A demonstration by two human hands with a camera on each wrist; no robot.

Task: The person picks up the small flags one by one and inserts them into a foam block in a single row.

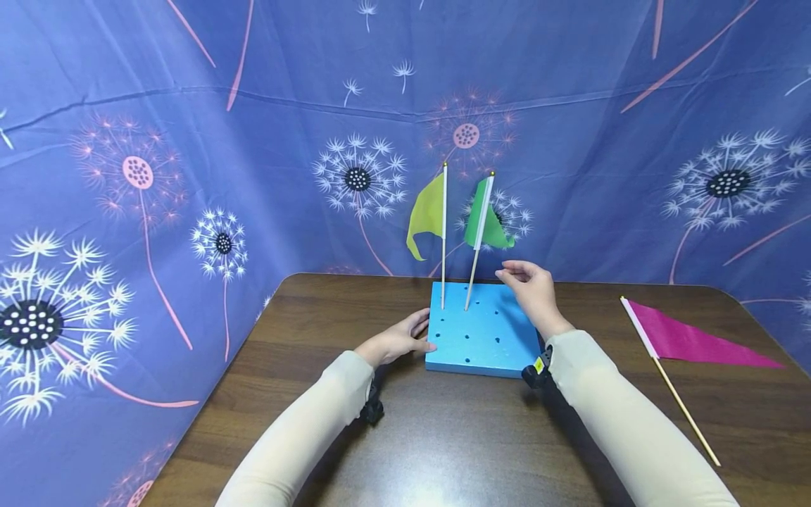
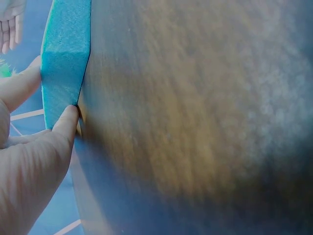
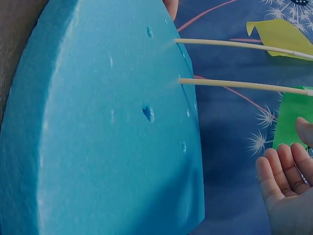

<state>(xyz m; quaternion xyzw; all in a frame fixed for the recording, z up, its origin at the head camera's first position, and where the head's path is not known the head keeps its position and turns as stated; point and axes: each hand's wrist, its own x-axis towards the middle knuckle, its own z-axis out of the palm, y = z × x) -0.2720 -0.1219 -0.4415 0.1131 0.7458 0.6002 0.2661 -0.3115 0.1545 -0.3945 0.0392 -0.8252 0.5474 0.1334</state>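
With its pole [image 1: 687, 411] running eleven to five o'clock, the magenta flag [image 1: 690, 341] lies on the desk [image 1: 285, 331] at four o'clock from the nearer right hand [image 1: 532, 292], empty and loosely curved, while the left hand [image 1: 398, 340] grips the nine-o'clock edge of the blue board [image 1: 481, 320]

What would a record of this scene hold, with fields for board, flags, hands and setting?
Board: blue board with holes, on a brown table
Standing, near upright: yellow flag, pole in the board
Standing, tilted: green flag, leaning right in the head view
Lying: magenta flag, on the table right of the board
Left hand: holds the board's left edge
Right hand: raised near the green flag, holding nothing visible
Backdrop: blue cloth, dandelion print
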